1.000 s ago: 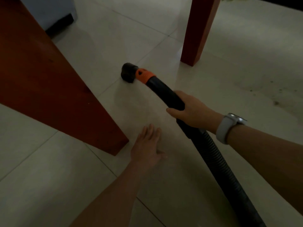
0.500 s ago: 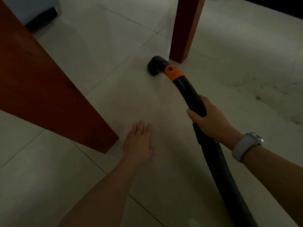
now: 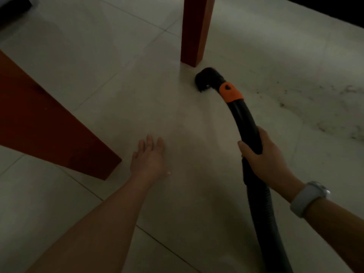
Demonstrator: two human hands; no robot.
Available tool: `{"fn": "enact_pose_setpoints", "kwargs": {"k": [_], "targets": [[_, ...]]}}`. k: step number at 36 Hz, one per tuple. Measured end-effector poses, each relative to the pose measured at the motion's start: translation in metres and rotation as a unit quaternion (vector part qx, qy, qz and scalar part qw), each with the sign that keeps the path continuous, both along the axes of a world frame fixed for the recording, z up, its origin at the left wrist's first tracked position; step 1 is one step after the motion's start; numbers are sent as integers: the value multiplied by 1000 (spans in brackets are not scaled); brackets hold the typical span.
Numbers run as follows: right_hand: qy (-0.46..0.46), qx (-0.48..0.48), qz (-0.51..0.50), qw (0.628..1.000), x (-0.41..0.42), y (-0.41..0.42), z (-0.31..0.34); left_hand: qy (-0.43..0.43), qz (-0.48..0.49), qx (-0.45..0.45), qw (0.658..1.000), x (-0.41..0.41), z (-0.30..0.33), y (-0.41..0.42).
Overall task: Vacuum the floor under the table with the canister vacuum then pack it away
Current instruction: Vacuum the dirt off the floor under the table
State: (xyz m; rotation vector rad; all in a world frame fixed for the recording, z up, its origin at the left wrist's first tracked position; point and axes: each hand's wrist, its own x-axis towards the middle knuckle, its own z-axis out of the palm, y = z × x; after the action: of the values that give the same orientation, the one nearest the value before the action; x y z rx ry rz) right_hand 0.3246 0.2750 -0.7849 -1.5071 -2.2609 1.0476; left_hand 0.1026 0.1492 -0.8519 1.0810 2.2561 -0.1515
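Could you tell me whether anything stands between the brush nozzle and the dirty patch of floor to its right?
Nothing visible does: bare tile lies between the brush nozzle and the dirt; the table leg stands behind it.

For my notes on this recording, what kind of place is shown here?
Probably a room in a home, seen from under a table: pale tiled floor, reddish wooden table legs, and a vacuum hose held by the right hand.

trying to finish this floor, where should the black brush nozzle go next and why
Probably sweep the black brush nozzle rightward with the right hand gripping the black hose: dark specks of debris still lie on the pale tiled floor there.
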Motion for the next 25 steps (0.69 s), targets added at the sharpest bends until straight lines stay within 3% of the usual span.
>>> {"fn": "enact_pose_setpoints", "kwargs": {"k": [6, 11, 21, 25], "targets": [[57, -35, -43, 997, -3, -38, -10, -8, 34, 2, 999, 8, 2, 2], [113, -86, -55, 988, 17, -70, -21, 19, -2, 40, 999, 21, -2, -15], [43, -59, 24, 997, 58, -77, -5, 26, -46, 66, 996, 83, 0, -65], [19, -47, 3, 999, 74, -79, 0, 27, -97, 44, 994, 93, 6, -74]]}}
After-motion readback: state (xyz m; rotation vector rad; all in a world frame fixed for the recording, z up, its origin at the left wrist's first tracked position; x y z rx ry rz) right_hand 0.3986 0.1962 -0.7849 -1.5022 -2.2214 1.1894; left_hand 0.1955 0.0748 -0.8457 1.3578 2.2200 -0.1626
